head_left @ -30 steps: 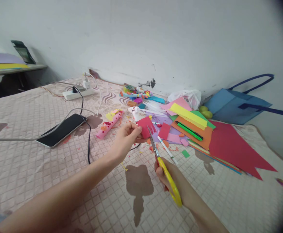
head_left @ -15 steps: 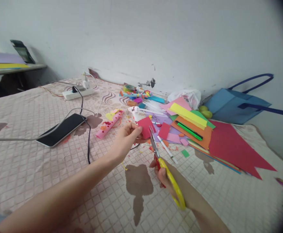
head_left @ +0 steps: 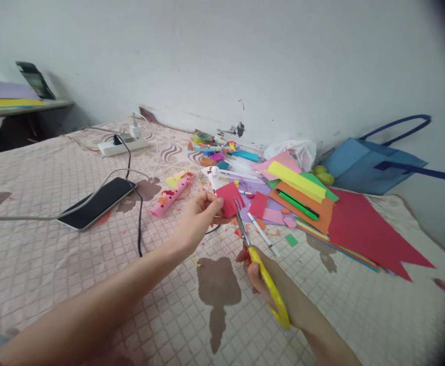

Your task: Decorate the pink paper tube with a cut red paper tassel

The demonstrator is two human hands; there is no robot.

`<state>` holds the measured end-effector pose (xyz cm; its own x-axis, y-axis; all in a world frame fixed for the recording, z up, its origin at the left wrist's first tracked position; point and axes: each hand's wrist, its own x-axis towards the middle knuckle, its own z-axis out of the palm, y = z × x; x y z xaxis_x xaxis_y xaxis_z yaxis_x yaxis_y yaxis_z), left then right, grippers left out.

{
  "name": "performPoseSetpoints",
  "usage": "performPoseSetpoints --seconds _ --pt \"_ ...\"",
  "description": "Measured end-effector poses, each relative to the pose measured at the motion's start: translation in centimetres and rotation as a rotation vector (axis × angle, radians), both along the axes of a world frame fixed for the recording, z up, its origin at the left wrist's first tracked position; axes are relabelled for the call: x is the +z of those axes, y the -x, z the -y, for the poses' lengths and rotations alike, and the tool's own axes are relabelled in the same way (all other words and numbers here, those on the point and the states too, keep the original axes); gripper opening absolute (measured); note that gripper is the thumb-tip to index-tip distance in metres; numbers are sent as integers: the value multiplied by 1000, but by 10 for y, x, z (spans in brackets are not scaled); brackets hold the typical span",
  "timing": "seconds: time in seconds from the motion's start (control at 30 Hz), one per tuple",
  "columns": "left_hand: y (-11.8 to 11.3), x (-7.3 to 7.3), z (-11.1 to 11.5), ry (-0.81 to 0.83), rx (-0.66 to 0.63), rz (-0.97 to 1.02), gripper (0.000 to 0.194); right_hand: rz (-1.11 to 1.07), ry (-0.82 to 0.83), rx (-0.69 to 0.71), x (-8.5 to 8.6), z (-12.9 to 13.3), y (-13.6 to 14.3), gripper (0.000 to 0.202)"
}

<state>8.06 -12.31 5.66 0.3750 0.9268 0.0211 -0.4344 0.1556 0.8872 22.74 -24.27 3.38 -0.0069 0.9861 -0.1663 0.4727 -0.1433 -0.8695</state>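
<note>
Between thumb and fingers, my left hand (head_left: pixel 201 216) pinches a small piece of red paper (head_left: pixel 228 199) by its left edge. Narrow slits run into the paper's right side, giving it a fringe. My right hand (head_left: pixel 258 272) is wrapped around the handles of a pair of yellow and red scissors (head_left: pixel 270 284). The metal blades point up and away from me, with their tips at the fringed edge of the paper. Behind the blades lies another small red paper piece (head_left: pixel 259 205), next to a white marker (head_left: pixel 262 234).
At left, a phone (head_left: pixel 98 203) with cables lies near a white power strip (head_left: pixel 121 146). A pink decorated paper roll (head_left: pixel 172 195) sits behind my left hand. To the right are coloured sheets, a green pen (head_left: pixel 297 204), a large red sheet (head_left: pixel 367 231) and a blue bag (head_left: pixel 371 162).
The scissors have shifted very slightly, and their blades look closer together at the paper's slit edge. My left hand and the red paper stay in place.
</note>
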Motion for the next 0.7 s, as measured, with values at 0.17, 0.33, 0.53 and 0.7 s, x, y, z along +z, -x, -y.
performPoseSetpoints --seconds 0.17,0.33,0.53,0.7 --pt "-1 0 0 -4 5 -14 21 -13 12 -21 0 -1 1 61" --pt "0 0 -1 -14 1 -3 22 -22 53 -26 2 -3 1 64" --pt "2 4 0 -17 -4 6 22 16 94 -68 2 -4 3 62" --pt "2 4 1 -24 7 -5 22 42 16 -12 -1 -3 1 61"
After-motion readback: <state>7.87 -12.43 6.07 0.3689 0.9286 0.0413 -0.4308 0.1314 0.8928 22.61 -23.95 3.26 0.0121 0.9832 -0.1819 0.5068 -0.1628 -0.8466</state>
